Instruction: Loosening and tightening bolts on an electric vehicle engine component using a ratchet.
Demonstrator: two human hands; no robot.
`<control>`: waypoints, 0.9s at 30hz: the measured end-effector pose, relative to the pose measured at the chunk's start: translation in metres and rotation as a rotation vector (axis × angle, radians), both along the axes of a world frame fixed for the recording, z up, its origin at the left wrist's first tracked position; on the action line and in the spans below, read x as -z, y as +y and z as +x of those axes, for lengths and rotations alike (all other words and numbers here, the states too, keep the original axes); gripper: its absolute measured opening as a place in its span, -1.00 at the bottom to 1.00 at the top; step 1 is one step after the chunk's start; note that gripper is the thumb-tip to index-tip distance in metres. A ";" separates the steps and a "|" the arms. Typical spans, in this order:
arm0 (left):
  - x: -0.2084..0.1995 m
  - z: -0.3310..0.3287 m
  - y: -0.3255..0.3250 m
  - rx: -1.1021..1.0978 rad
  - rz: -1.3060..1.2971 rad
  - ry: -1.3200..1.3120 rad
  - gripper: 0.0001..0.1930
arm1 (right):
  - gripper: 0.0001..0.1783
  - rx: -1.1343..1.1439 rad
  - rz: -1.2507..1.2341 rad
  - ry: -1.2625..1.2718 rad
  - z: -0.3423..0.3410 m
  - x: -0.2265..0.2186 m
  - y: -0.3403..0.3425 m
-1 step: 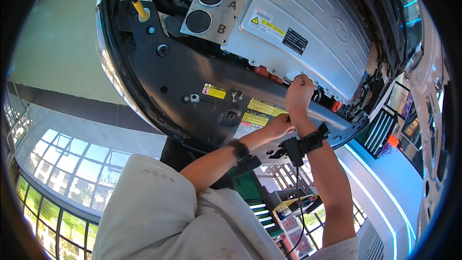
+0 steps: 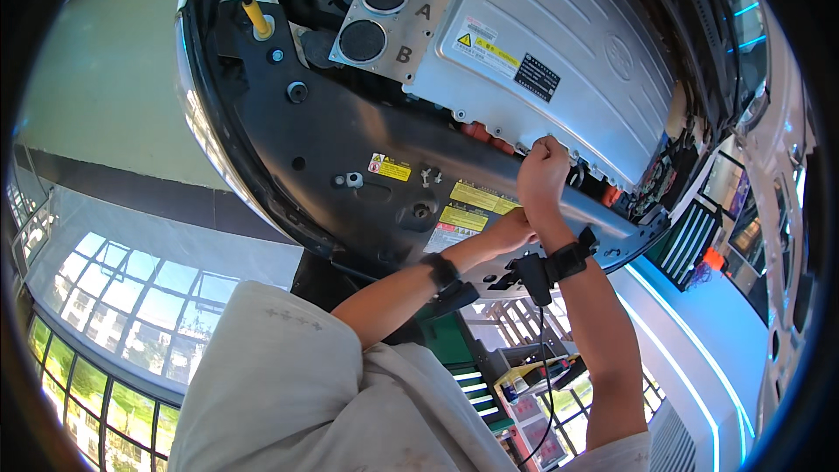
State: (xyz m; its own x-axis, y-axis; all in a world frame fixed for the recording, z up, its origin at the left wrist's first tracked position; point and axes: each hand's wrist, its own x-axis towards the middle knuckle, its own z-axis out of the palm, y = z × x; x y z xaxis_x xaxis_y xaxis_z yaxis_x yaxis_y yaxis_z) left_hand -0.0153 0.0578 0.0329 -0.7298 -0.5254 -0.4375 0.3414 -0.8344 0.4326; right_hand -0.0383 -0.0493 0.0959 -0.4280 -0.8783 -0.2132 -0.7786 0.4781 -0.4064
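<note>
Silver metal box [image 2: 581, 48]: ribbed, labelled, set in the front of a car [image 2: 350, 140]. Right hand [image 2: 542, 177]: fingers bunched at its near edge; grip I cannot tell. Left hand [image 2: 507, 232]: beside right wrist, fingers partly hidden, state unclear to me.

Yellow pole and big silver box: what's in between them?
In the head view, mainly a dark round part, then a metal plate with two black discs.

Bright daylight from windows [image 2: 90, 382], fisheye-bent edges
</note>
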 end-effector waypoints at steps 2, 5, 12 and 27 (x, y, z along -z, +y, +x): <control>-0.022 -0.010 -0.015 -0.051 0.043 0.067 -0.80 | -0.75 -0.098 -0.002 0.074 -0.009 -0.005 0.002; -0.010 -0.033 -0.026 -0.210 0.054 0.370 -0.88 | -0.84 -0.462 0.036 0.123 -0.020 -0.012 -0.007; -0.009 -0.079 -0.055 -0.418 0.159 0.482 -0.84 | -0.93 -1.037 0.167 0.208 -0.046 -0.020 -0.036; -0.001 -0.076 -0.030 -0.352 0.287 0.600 -0.73 | -0.83 -0.443 0.134 0.234 -0.003 -0.015 -0.017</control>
